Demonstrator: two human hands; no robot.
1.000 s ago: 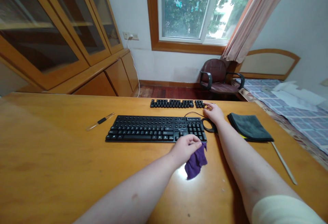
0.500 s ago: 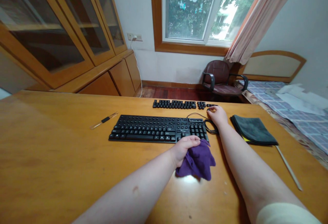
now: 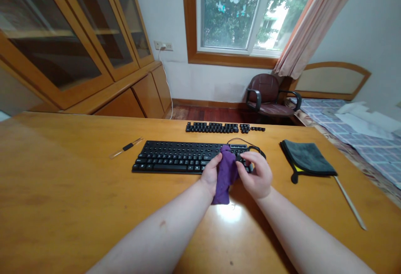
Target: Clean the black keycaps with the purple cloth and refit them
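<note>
My left hand (image 3: 211, 175) is closed on a purple cloth (image 3: 226, 173), which hangs over the near right part of a black keyboard (image 3: 172, 157). Just right of the cloth, my right hand (image 3: 257, 173) pinches a small black keycap (image 3: 239, 158) between thumb and fingertips. The keyboard lies on the wooden desk, its upper rows bare of caps and its lower rows still capped. Behind it, loose black keycaps (image 3: 212, 128) stand in rows along the desk's far edge. Both hands cover part of the number pad.
A coiled black cable (image 3: 261, 153) lies at the keyboard's right. Farther right are a folded dark grey cloth (image 3: 308, 158) and a thin pale stick (image 3: 351, 203). A clear tool with a black grip (image 3: 128, 146) rests at left. A chair (image 3: 266, 92) stands beyond the desk.
My right hand has come back from the keycap rows to the purple cloth, bringing a keycap. My left hand has lifted and turned the cloth slightly leftward.
</note>
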